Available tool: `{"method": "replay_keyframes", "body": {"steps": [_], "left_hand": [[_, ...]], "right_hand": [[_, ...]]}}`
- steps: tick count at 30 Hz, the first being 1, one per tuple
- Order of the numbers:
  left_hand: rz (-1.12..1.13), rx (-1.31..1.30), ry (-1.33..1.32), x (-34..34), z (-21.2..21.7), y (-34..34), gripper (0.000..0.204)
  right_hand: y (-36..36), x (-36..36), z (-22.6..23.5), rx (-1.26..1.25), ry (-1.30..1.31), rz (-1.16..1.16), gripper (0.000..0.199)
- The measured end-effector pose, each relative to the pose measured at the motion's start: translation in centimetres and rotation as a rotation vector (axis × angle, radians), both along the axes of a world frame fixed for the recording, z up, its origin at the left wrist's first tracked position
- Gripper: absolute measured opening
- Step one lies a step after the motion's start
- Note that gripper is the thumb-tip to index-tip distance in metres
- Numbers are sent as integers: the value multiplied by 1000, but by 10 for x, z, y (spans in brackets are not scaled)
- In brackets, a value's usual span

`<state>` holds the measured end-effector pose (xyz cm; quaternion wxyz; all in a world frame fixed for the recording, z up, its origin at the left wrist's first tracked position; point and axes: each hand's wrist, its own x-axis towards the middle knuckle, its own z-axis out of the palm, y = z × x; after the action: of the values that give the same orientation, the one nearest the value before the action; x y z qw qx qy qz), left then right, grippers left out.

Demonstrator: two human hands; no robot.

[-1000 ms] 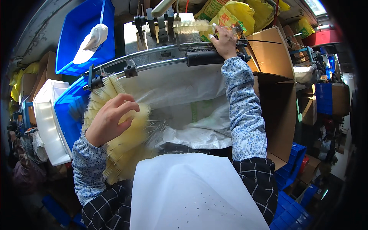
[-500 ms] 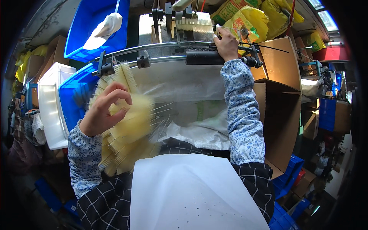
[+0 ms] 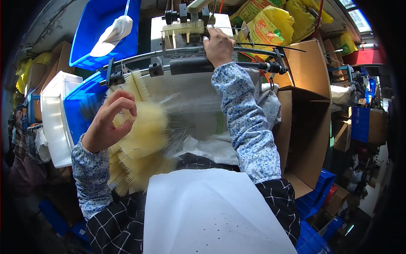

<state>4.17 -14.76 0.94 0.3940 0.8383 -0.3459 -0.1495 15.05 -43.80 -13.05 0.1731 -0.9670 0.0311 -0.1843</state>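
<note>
At the far middle, my right hand point(image 3: 220, 47) reaches over the rails to a pale bristle brush point(image 3: 184, 28) set crosswise at the bench machine point(image 3: 179, 9). Its fingertips are closed at the right end of this brush, where a thin wire runs out. Below that wrist lies a black sleeve point(image 3: 191, 66) on the rail. My left hand point(image 3: 105, 122) hovers over a heap of pale yellow bristle brushes point(image 3: 144, 135), fingers curled and thumb apart, with nothing seen between them. Part of the heap is blurred.
A blue bin point(image 3: 82, 46) with a white cap point(image 3: 112, 36) stands back left, beside a white plastic box point(image 3: 55, 114). Yellow sacks point(image 3: 270, 27) lie back right. An open cardboard box point(image 3: 306, 139) stands right. White sheeting point(image 3: 190, 93) hangs below the rails.
My right hand has moved left, and the brush at the machine and the black sleeve have shifted left with it. My left hand has moved slightly left, still curled over the heap.
</note>
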Motion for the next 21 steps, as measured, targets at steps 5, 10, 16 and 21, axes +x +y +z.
{"method": "replay_keyframes", "body": {"steps": [5,10,16,21], "left_hand": [[-32,3,-18,1,1,1,26],[-33,-30,-52,2,9,5,26],[-19,-96,-98,1,-4,25,27],[55,-164,-130,-7,2,40,28]], "right_hand": [[25,1,1,19,45,-13,30],[9,0,1,-15,47,2,30],[-42,-5,-8,-11,17,-4,33],[-86,-2,-16,-40,81,-33,36]]}}
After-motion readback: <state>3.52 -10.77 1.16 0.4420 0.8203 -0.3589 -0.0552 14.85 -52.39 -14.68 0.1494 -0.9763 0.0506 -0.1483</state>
